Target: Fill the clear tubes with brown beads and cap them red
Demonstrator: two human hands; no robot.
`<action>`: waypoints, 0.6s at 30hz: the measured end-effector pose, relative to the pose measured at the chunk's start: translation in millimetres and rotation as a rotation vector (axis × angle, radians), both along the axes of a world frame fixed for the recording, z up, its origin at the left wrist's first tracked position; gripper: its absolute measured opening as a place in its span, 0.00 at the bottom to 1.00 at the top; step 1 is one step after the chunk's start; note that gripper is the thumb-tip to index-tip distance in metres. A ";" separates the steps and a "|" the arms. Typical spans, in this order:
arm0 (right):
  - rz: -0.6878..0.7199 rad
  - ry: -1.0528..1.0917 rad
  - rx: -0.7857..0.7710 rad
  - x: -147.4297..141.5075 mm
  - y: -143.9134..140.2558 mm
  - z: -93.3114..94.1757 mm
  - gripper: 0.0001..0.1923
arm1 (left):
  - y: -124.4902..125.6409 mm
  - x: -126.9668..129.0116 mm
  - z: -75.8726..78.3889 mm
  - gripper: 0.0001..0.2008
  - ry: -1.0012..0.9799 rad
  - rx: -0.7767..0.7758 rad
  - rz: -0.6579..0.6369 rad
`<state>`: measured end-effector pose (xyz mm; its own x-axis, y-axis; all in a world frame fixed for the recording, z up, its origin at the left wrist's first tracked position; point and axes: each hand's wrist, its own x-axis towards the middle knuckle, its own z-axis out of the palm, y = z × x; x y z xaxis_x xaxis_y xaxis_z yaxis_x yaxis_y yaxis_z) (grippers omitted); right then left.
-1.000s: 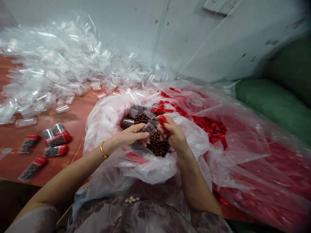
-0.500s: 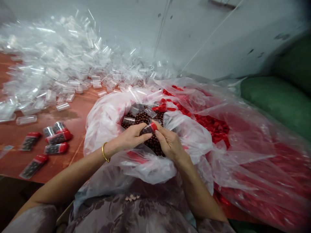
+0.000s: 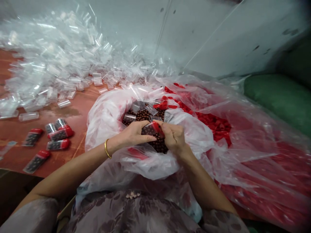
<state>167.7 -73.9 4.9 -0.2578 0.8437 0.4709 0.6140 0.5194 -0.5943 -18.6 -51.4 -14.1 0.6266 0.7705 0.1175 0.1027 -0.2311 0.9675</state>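
Note:
My left hand (image 3: 136, 132) grips a small clear plastic container (image 3: 148, 129) with dark balls showing inside. At its right end is a red cap (image 3: 156, 126), which the closed fingers of my right hand (image 3: 173, 134) pinch. Whether the cap is fully seated I cannot tell. Both hands are over an open white plastic bag (image 3: 102, 113) of small brown balls (image 3: 143, 116). A few clear tubes (image 3: 152, 110) and red caps (image 3: 164, 104) lie on top of the balls.
A large heap of clear tubes (image 3: 60, 61) covers the back left of the red table (image 3: 82, 110). Several red-capped filled containers (image 3: 58, 144) lie at the left. On the right spreads a clear bag of red caps (image 3: 218, 126), near a green sack (image 3: 272, 97).
My right hand has turned and its fingers have curled more tightly around the capped end. My left hand still holds the container. The whole view has shifted slightly.

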 end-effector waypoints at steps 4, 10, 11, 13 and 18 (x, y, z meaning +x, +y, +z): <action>-0.079 0.375 -0.254 -17.9 24.2 3.3 0.31 | 0.3 2.9 2.9 0.18 0.072 0.011 -0.113; 0.079 0.439 -0.506 -35.0 34.4 -5.7 0.39 | -1.3 0.5 3.8 0.20 0.248 0.241 -0.114; 0.104 0.377 -0.471 -34.9 32.9 -7.0 0.39 | -1.8 0.0 3.0 0.19 0.294 0.296 -0.108; 0.158 0.252 -0.388 -34.4 29.0 -8.3 0.38 | -3.2 0.0 1.1 0.17 0.385 0.405 -0.085; 0.236 0.182 -0.343 -33.3 26.7 -3.6 0.35 | -9.4 2.0 0.6 0.17 0.491 0.572 -0.011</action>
